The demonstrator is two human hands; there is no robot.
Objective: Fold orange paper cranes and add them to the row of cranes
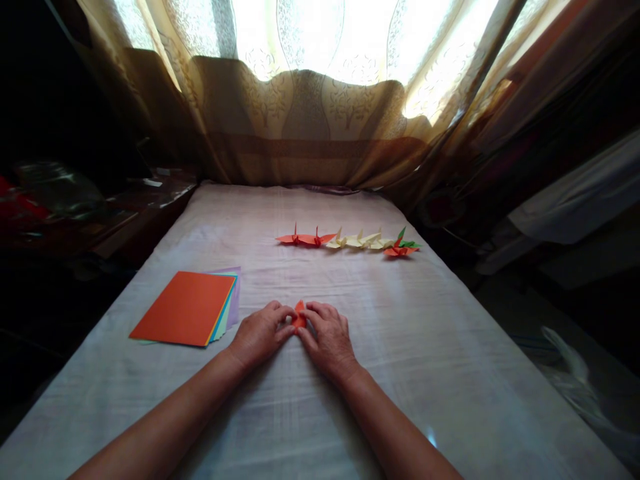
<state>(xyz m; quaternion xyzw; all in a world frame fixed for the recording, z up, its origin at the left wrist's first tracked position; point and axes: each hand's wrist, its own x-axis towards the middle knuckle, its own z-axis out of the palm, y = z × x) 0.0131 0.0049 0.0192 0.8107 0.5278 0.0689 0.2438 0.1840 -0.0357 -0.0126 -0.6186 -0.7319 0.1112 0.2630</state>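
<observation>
A small piece of folded orange paper (pixel 299 320) stands between my two hands near the middle of the table, its pointed tip facing away from me. My left hand (pixel 265 330) pinches its left side between thumb and fingers. From the right, my right hand (pixel 327 333) grips the other side the same way. The fingertips cover much of the paper, so its exact folds are hidden. To the left of my hands lies a stack of square coloured paper (pixel 185 308), with an orange sheet on top and blue, green and purple edges showing.
A row of folded paper cranes runs across the far part of the table: red ones (pixel 306 239), cream ones (pixel 361 241), and an orange one (pixel 400 251) by a green one (pixel 410 244). A pale cloth (pixel 400 400) covers the table. Behind hangs a patterned curtain (pixel 310 113).
</observation>
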